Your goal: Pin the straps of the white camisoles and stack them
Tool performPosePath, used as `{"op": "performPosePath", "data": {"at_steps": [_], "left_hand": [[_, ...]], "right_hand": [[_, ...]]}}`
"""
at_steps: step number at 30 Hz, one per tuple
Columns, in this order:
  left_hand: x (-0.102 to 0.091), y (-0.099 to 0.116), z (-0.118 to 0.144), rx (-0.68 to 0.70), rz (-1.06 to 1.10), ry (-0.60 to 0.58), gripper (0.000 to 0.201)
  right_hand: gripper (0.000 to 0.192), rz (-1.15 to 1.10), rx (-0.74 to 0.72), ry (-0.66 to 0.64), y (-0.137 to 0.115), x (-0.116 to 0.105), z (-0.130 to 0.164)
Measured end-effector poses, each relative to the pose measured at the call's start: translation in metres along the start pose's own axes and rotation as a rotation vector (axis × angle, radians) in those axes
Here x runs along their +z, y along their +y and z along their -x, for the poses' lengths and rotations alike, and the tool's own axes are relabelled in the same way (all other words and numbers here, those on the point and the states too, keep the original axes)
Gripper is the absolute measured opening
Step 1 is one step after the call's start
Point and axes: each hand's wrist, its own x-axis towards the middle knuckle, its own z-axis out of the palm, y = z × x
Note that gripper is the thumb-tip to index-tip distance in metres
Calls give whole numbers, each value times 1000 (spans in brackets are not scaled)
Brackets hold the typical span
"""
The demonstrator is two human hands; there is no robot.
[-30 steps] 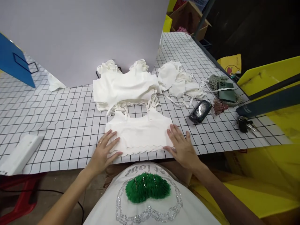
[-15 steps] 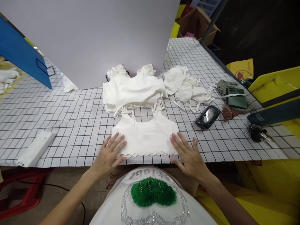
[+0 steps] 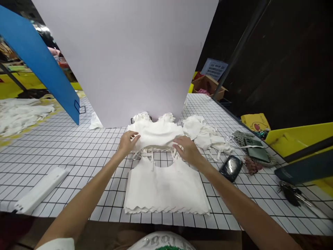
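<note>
- I have the left hand [image 3: 127, 142] at the left edge of the stack of folded white tops [image 3: 156, 133], far centre on the gridded surface [image 3: 65, 152]; its fingers are curled onto the top layer, though I cannot tell whether they pinch it or only rest
- My right hand [image 3: 187, 150] sits at the stack's near right corner; fingers narrow, bent over the cloth and the straps [image 3: 151, 154] beneath
- The flat white top [image 3: 165, 187] lies near me, just in front of the stack; its straps run up under the stack's near edge
- Risk, as I judge it: a pull on the stack could snag those straps and drag the flat top askew
- The loose pile of white garments [image 3: 205, 133] touches the stack's right side; a careless sweep could mix them
- The dark phone [image 3: 231, 167] lies near my right forearm; an elbow could knock it
</note>
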Motion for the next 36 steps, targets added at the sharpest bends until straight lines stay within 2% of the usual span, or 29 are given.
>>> {"op": "performPosePath", "data": {"at_steps": [2, 5, 10, 14, 17, 24, 25, 29, 31, 33, 36], "left_hand": [[5, -4, -23, -12, 5, 5, 29], [11, -10, -52, -19, 5, -11, 34], [29, -17, -91, 22, -30, -149, 43], [40, -22, -109, 79, -117, -203, 44], [41, -24, -115, 143, -171, -214, 36], [34, -21, -110, 236, -176, -221, 7], [33, -19, -109, 243, -164, -211, 3], [26, -4, -105, 263, -83, -188, 3], [19, 7, -103, 280, -27, -209, 6], [10, 19, -103, 296, 21, -243, 12], [-8, 33, -104, 302, 54, -275, 23]], "right_hand": [[19, -71, 106, 47, 17, 8, -36], [24, -60, 164, 91, 42, 13, -84], [19, -32, 192, -34, 59, 28, -134], [3, 15, 205, -169, 60, 51, -142], [8, 45, 209, -232, 60, 60, -141], [7, 23, 156, -270, 60, 49, -139], [8, 22, 154, -278, 58, 48, -138], [32, 11, 135, -269, 45, 53, -135], [35, -32, 130, -257, 38, 57, -139], [29, -94, 137, -265, 33, 59, -147], [4, -197, 145, -264, 27, 53, -158]]}}
